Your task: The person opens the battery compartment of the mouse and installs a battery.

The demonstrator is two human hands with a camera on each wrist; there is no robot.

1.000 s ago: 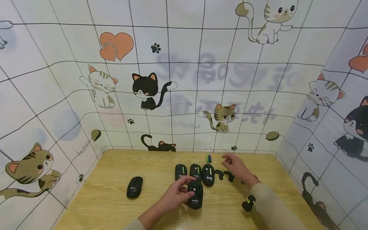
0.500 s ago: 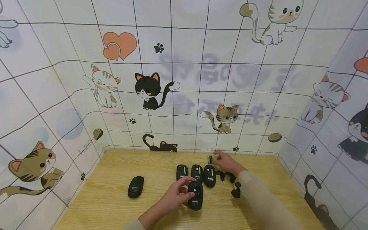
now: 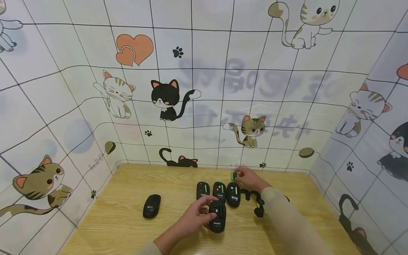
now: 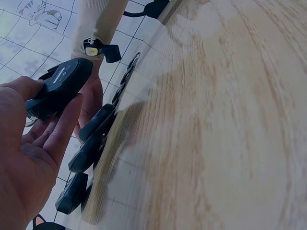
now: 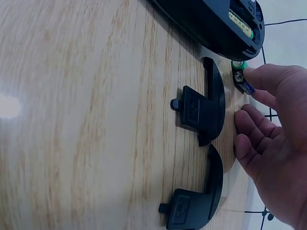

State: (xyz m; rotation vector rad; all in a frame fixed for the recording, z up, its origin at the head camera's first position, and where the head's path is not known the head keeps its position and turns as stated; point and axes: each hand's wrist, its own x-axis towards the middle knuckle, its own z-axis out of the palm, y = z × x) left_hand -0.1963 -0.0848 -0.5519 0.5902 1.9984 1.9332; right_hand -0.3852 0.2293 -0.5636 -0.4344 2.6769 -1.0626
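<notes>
My left hand (image 3: 192, 216) grips a black computer mouse (image 3: 217, 220), underside up, with an open battery slot. In the left wrist view that mouse (image 4: 62, 86) is held between thumb and fingers, above the tabletop. At the table's back, my right hand (image 3: 250, 178) reaches two small batteries (image 3: 233, 176), one green, one dark blue. The right wrist view shows its thumb and index finger pinching the dark blue battery (image 5: 241, 82). Three mice lie bottom up in a row: left (image 3: 202, 189), middle (image 3: 219, 188) with a red light, right (image 3: 233, 195); each has a battery in its slot.
Two black battery covers (image 5: 204, 110) lie between the right-hand mouse and my right forearm. Another black mouse (image 3: 152, 206) sits upright on the left of the wooden table (image 3: 121, 226). A cat-patterned sheet (image 3: 207, 88) encloses the back and sides.
My right hand has moved left to the batteries, and its fingers have closed on one. A red light now shows on the middle mouse. My left hand still holds its mouse in place.
</notes>
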